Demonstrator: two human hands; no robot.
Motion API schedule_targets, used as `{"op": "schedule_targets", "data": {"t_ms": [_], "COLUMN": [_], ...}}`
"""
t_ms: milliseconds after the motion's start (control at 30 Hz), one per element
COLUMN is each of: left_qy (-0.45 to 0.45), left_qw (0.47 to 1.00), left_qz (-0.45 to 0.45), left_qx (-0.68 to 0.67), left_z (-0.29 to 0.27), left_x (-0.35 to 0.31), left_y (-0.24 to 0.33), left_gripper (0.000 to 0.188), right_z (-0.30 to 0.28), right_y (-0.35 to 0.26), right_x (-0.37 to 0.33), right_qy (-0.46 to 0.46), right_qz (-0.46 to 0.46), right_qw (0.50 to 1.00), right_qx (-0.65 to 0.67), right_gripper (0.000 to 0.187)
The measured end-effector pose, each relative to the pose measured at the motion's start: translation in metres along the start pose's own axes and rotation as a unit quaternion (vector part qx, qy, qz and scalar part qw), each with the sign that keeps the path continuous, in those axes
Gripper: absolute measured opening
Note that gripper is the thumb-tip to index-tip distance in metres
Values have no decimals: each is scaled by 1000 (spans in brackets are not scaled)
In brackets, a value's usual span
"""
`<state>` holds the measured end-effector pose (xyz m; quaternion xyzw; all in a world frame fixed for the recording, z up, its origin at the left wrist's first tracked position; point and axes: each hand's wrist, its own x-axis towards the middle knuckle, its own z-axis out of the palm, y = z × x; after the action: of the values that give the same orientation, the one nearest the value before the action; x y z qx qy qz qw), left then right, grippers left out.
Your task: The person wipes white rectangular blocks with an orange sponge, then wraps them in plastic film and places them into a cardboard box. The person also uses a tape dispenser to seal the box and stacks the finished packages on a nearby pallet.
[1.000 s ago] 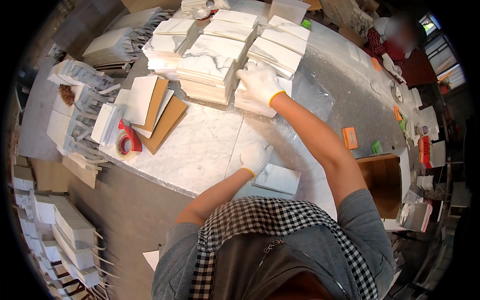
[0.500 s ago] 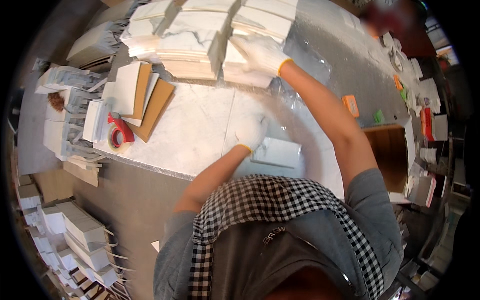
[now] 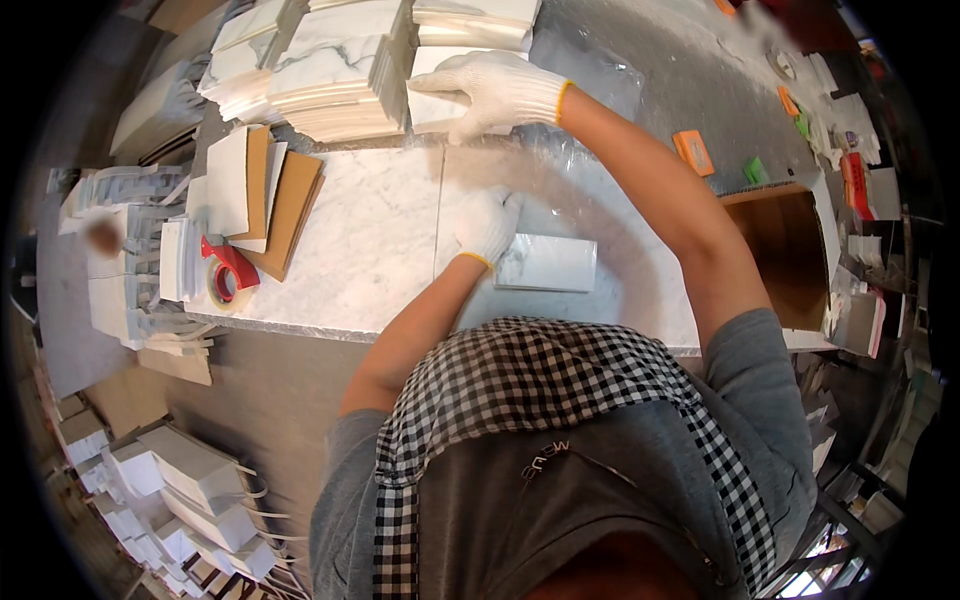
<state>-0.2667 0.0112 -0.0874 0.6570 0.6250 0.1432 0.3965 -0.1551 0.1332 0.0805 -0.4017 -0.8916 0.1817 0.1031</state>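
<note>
My right hand [image 3: 492,92], in a white knitted glove, reaches out over the near right stack of marble-patterned tiles [image 3: 425,105]. Its fingers are stretched out, with the thumb apart toward the near edge of the stack. Closer to me, my left hand [image 3: 486,225], gloved the same way, rests curled on the worktop; anything inside its fingers is hidden. Just right of it, partly behind the hand, a white tile with grey veins [image 3: 548,265] lies flat.
Several taller tile stacks [image 3: 335,90] stand at the back. On the left lie cardboard sheets [image 3: 290,215] and a red tape dispenser [image 3: 232,272]. An open cardboard box [image 3: 780,255], an orange block [image 3: 692,152] and clear plastic film [image 3: 590,90] are on the right.
The whole view has shifted a little. My right hand has moved toward the near edge of the stack, its fingers and thumb spreading. The left hand stays curled beside the flat tile.
</note>
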Motion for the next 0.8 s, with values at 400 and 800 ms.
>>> {"op": "schedule_targets", "data": {"t_ms": [400,800], "left_qy": [-203,-218], "left_qw": [954,953], "left_qz": [-69,-98], "left_qx": [-212,-185], "left_z": [-22,-29], "left_x": [39,40], "left_y": [-14,-1], "left_gripper": [19,16], "right_z": [64,120], "right_y": [-58,-74], "right_x": [-175,-193], "right_qy": [-91,15], "right_qz": [124,90], "right_qw": [985,996], "right_qx": [79,-13], "right_gripper": [78,80]}}
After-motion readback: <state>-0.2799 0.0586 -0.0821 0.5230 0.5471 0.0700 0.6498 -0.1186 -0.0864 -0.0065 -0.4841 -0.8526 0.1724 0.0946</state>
